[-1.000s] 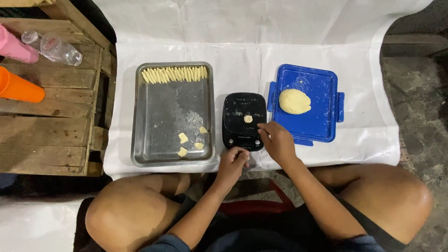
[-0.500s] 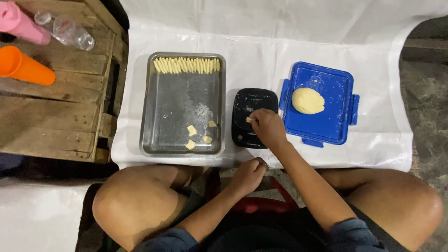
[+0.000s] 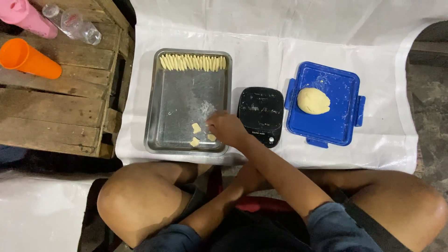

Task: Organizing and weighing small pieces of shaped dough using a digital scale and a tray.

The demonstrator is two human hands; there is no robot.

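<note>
My right hand (image 3: 227, 128) reaches over the near right corner of a metal tray (image 3: 182, 100), its fingers pinched together just above the tray floor. They seem closed on a small dough piece that they hide. Three small flat dough pieces (image 3: 196, 128) lie beside the fingertips. A row of several rolled dough sticks (image 3: 192, 62) lines the tray's far edge. The black kitchen scale (image 3: 260, 112) is bare on top. A ball of dough (image 3: 313, 101) sits on a blue lid (image 3: 326, 122). My left hand (image 3: 246, 179) rests low by my lap, mostly hidden under my right forearm.
Everything lies on a white plastic sheet (image 3: 298, 46) on the ground. A wooden pallet (image 3: 51, 112) at the left carries an orange cup (image 3: 29, 59), a pink bottle (image 3: 28, 17) and a clear water bottle (image 3: 73, 23). My bare knees frame the near edge.
My right hand lifted the small dough piece off the scale and moved left to the tray. My left hand drew back from the scale's near edge toward my lap.
</note>
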